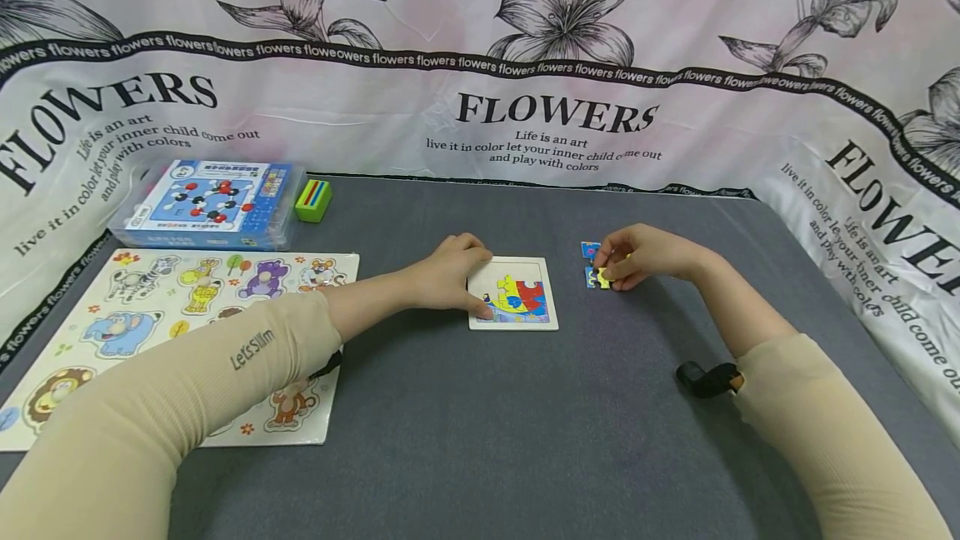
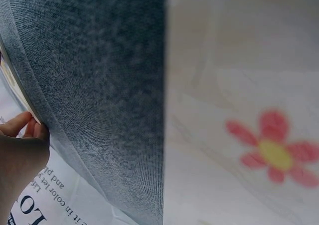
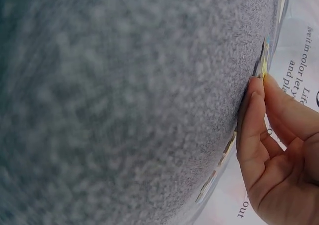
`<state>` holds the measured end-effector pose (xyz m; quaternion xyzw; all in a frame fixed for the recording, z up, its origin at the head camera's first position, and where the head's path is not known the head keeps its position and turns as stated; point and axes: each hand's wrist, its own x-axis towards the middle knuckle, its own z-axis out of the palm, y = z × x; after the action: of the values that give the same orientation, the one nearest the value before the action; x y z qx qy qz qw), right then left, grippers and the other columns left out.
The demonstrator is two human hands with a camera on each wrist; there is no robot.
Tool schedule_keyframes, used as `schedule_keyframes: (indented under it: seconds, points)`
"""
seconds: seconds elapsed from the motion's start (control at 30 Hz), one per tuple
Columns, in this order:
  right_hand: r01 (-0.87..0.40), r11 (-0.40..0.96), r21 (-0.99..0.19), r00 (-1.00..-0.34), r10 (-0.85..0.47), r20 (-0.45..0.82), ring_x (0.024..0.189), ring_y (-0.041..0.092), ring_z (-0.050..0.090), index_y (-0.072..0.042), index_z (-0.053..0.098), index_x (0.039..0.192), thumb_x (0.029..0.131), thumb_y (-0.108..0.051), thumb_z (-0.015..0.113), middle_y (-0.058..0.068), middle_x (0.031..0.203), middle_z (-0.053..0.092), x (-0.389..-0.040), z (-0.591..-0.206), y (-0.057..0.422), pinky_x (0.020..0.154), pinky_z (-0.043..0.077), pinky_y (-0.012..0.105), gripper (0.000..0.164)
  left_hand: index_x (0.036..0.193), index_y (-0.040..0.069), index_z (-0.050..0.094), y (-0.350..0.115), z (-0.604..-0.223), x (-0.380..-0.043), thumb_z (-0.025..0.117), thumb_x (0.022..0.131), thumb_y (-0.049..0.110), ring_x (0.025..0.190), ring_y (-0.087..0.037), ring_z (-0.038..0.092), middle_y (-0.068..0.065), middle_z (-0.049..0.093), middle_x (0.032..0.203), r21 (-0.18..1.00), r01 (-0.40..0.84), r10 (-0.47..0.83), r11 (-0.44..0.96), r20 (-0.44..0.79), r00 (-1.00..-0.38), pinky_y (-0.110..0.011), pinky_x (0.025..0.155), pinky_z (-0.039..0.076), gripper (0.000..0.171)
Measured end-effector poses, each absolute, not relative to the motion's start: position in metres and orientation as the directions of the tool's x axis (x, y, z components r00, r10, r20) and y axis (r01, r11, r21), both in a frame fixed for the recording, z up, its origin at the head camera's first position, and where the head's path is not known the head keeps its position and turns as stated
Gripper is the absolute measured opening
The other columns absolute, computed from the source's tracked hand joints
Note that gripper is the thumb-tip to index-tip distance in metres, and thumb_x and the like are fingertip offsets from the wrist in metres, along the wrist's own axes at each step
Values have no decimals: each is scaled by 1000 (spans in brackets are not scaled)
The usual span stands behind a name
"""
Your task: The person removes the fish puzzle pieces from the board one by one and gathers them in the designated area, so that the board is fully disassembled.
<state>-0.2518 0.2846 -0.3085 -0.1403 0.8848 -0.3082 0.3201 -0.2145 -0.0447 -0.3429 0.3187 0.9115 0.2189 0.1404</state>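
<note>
Yellow puzzle piece [image 1: 603, 279] was pinched in the right hand [image 1: 633, 261], close by blue pieces [image 1: 590, 249] — a bumping finger could scatter them. At nine o'clock from there, the left hand [image 1: 450, 275] gripped the puzzle tray [image 1: 517, 267] — a tug might shift it.

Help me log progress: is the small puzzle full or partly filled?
Partly filled: the board shows pieces in its lower part, bare surface above; loose pieces lie by the right hand.
</note>
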Motion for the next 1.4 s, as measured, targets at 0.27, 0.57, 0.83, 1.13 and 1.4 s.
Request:
schedule_keyframes:
  seconds: [0.27, 0.57, 0.83, 1.13, 1.4]
  points:
    - [-51, 759, -649, -762, -450, -466, 82, 14, 66, 6, 59, 111, 95, -8, 61, 9, 96, 67, -251, -308, 284, 76, 58, 30, 21, 145, 0, 45, -45, -345, -215, 79, 80, 39, 132, -31, 37, -15, 44, 145, 499, 521, 645, 692, -105, -757, -41, 108, 39, 84]
    - [-37, 774, -632, -776, -421, -469, 78, 12, 67, 4, 60, 106, 94, -13, 65, 5, 88, 67, -249, -307, 282, 73, 59, 30, 22, 145, 0, 45, -46, -345, -215, 79, 80, 40, 133, -31, 36, -15, 44, 145, 508, 516, 646, 690, -110, -755, -42, 108, 39, 84]
    - [-72, 814, -576, -809, -386, -444, 79, 13, 65, -1, 63, 104, 96, -22, 63, 6, 90, 66, -248, -304, 280, 73, 57, 29, 23, 145, 0, 44, -45, -344, -215, 78, 80, 40, 133, -30, 36, -14, 43, 145, 507, 514, 646, 692, -116, -755, -41, 108, 40, 84]
    - [-144, 808, -572, -849, -398, -348, 76, 13, 64, -5, 66, 103, 96, -25, 63, 7, 90, 67, -243, -299, 256, 71, 57, 28, 22, 146, 1, 44, -45, -342, -214, 78, 80, 40, 134, -30, 36, -14, 43, 146, 498, 512, 644, 699, -130, -754, -41, 107, 40, 83]
    - [-168, 781, -602, -846, -427, -319, 78, 17, 64, -7, 66, 105, 95, -23, 64, 11, 100, 68, -237, -301, 226, 74, 58, 32, 19, 146, 1, 43, -45, -340, -215, 77, 82, 41, 133, -30, 35, -15, 42, 146, 479, 528, 657, 701, -148, -739, -40, 107, 40, 83]
